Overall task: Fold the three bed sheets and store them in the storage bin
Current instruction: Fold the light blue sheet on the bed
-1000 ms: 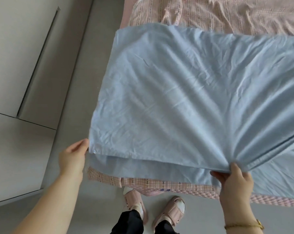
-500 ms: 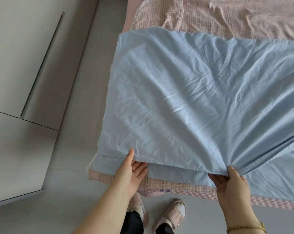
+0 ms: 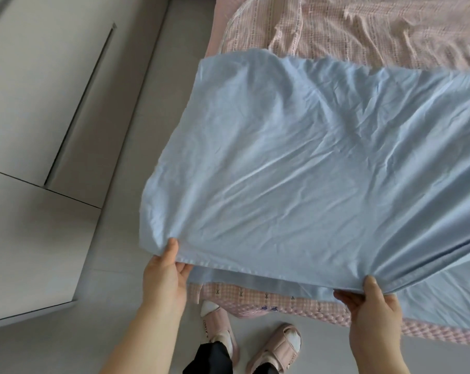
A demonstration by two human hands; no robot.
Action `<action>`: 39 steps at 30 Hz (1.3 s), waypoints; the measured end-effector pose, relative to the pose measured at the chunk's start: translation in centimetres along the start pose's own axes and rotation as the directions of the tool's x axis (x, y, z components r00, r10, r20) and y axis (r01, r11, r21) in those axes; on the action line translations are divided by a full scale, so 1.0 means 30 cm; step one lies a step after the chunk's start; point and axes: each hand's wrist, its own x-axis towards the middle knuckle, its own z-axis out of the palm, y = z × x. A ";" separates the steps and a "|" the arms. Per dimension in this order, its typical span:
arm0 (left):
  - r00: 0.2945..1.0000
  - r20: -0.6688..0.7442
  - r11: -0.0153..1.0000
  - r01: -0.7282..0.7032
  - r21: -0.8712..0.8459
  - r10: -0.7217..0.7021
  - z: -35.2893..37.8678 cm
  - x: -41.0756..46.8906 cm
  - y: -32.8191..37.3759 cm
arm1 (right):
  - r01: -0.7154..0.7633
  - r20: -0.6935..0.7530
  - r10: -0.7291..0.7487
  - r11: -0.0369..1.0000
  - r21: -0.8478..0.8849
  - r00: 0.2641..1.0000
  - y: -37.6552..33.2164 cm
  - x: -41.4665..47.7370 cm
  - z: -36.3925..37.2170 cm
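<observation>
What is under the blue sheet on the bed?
The blue sheet has its top layer lifted; below it a second blue layer shows at the near edge, with pink bedding under that. Anything else beneath is covered.

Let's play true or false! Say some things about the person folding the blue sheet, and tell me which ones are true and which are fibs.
1. The left hand and the right hand both grip the near edge of the blue sheet. True.
2. The blue sheet lies over pink checked bedding. True.
3. The person is barefoot. False: they wear pink slippers.
4. A storage bin stands by the feet. False: no bin is in view.
</observation>
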 end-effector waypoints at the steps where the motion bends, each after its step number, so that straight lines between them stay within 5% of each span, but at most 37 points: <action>1: 0.999 -0.037 1.000 0.002 0.031 -0.001 -0.029 0.006 -0.017 | -0.020 -0.025 0.019 0.999 -0.045 0.999 0.032 0.003 -0.002; 7: 0.978 -0.186 0.977 0.125 0.174 -0.092 -0.117 0.066 -0.120 | -0.157 -0.105 0.136 0.962 -0.222 0.985 0.133 0.053 -0.018; 10: 0.953 -0.291 0.883 0.069 0.464 0.078 -0.106 0.098 -0.111 | -0.197 -0.085 0.183 0.958 -0.207 0.979 0.099 0.052 -0.026; 15: 0.849 -0.361 0.712 -0.026 0.702 0.387 -0.002 0.054 -0.007 | -0.185 -0.192 0.134 0.941 -0.282 0.972 0.047 0.079 -0.049; 16: 0.823 -0.257 0.590 -0.113 0.800 0.506 0.014 0.054 -0.007 | -0.173 -0.217 0.110 0.939 -0.298 0.970 0.026 0.089 -0.050; 18: 0.705 0.177 0.227 -0.439 0.869 0.686 0.063 0.044 -0.040 | -0.155 -0.258 0.067 0.928 -0.339 0.964 -0.024 0.121 -0.052; 20: 0.489 0.628 -0.072 -0.752 0.655 0.606 0.143 0.005 -0.134 | -0.117 -0.282 0.016 0.931 -0.344 0.959 -0.077 0.169 -0.064; 24: 0.184 0.969 -0.163 -0.964 0.210 0.164 0.331 -0.160 -0.374 | -0.069 -0.302 -0.047 0.929 -0.364 0.952 -0.183 0.305 -0.103; 26: 0.124 0.992 -0.184 -0.975 0.122 0.001 0.406 -0.245 -0.494 | -0.068 -0.301 -0.029 0.950 -0.305 0.953 -0.241 0.379 -0.133; 35: 0.333 0.929 -0.345 -0.863 0.369 0.162 0.719 -0.447 -0.864 | -0.099 -0.228 0.020 0.935 -0.341 0.974 -0.534 0.831 -0.443; 39: 0.313 0.923 -0.437 -0.814 0.382 0.223 0.789 -0.450 -0.879 | -0.047 -0.194 -0.026 0.931 -0.361 0.981 -0.666 0.956 -0.479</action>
